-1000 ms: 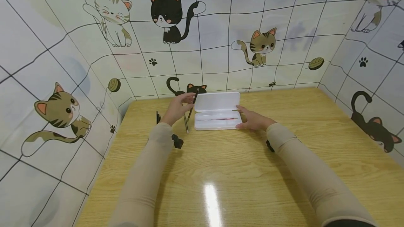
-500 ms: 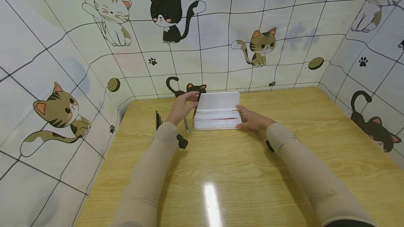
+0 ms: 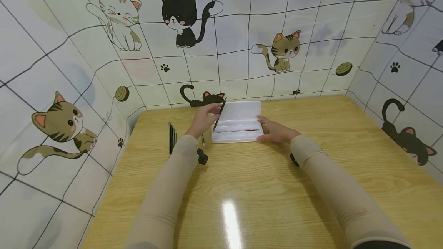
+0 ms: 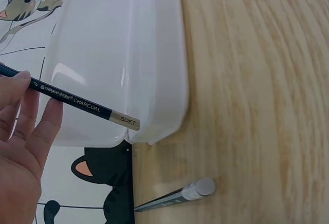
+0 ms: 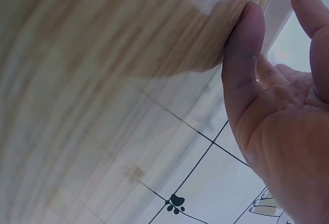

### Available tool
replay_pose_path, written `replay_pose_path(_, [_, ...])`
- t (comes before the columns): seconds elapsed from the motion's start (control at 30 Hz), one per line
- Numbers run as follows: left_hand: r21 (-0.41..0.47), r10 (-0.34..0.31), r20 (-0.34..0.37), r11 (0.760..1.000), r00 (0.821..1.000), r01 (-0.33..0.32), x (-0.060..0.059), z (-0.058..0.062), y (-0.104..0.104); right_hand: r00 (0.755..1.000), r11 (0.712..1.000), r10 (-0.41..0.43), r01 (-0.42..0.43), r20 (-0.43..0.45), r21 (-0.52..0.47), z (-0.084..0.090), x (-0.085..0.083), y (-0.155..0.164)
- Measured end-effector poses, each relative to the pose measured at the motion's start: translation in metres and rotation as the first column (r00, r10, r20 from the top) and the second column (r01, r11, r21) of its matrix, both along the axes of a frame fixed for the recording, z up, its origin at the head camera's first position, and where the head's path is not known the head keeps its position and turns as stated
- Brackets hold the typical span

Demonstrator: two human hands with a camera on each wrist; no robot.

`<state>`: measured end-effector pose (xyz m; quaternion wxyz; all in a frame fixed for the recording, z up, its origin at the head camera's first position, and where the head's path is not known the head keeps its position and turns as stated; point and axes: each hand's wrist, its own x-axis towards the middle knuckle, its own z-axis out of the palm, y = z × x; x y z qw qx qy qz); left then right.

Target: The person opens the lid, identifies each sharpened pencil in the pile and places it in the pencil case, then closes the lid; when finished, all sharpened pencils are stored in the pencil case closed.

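Observation:
An open white pencil case point(image 3: 242, 115) lies at the far middle of the wooden table point(image 3: 242, 187), with a red pencil point(image 3: 239, 130) inside. My left hand point(image 3: 205, 120) pinches a dark charcoal pencil point(image 3: 219, 114) tilted over the case's left end. In the left wrist view the charcoal pencil point(image 4: 77, 100), marked SOFT, crosses the pencil case point(image 4: 113, 49) and is held by my fingers point(image 4: 46, 124). My right hand point(image 3: 273, 130) holds the case's right end, thumb on the near side. The right wrist view shows my thumb point(image 5: 244, 59) against the table beside the case's edge.
Several dark pencils point(image 3: 171, 138) lie in a row left of my left arm. One more pencil point(image 3: 203, 140) lies on the table just left of the case, seen as a silver-tipped pencil point(image 4: 177, 197) from the left wrist. Cat-patterned walls point(image 3: 69, 68) enclose the table on three sides.
My left hand has carried the charcoal pencil to the right, from beside the case to over its left end. The right hand has stayed on the case.

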<state>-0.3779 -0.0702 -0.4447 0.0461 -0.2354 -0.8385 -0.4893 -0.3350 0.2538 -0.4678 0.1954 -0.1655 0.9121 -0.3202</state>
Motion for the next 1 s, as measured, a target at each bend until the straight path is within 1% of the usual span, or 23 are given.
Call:
replay_pose_path(0.17, [-0.01, -0.009, -0.002, 1.0, 1.0, 0.009, 0.001, -0.004, 0.0, 1.0, 1.0, 0.004, -0.004, -0.019, 0.012, -0.001, -0.001, 0.0])
replay_pose_path(0.37, [-0.036, -0.016, 0.005, 0.999, 1.0, 0.016, 0.001, -0.006, 0.001, 1.0, 1.0, -0.008, 0.008, 0.009, -0.018, -0.004, -0.003, 0.0])
replay_pose_path(0.63, [-0.058, -0.046, -0.03, 0.997, 0.998, 0.044, 0.002, -0.008, 0.004, 1.0, 0.999, -0.015, 0.016, 0.02, -0.032, -0.006, -0.003, 0.0])
replay_pose_path(0.77, [-0.104, -0.053, -0.016, 0.993, 0.998, 0.051, 0.001, -0.009, 0.007, 1.0, 1.0, -0.009, 0.009, 0.017, -0.027, -0.005, -0.003, 0.0])
replay_pose_path(0.9, [-0.15, -0.071, 0.005, 0.986, 0.997, 0.071, -0.001, -0.008, 0.012, 1.0, 1.0, -0.012, 0.013, 0.02, -0.027, -0.004, -0.002, -0.001])
replay_pose_path(1.0, [-0.184, -0.088, 0.008, 0.979, 0.996, 0.088, -0.003, -0.007, 0.016, 1.0, 0.999, -0.011, 0.012, 0.024, -0.033, -0.003, -0.002, -0.001])
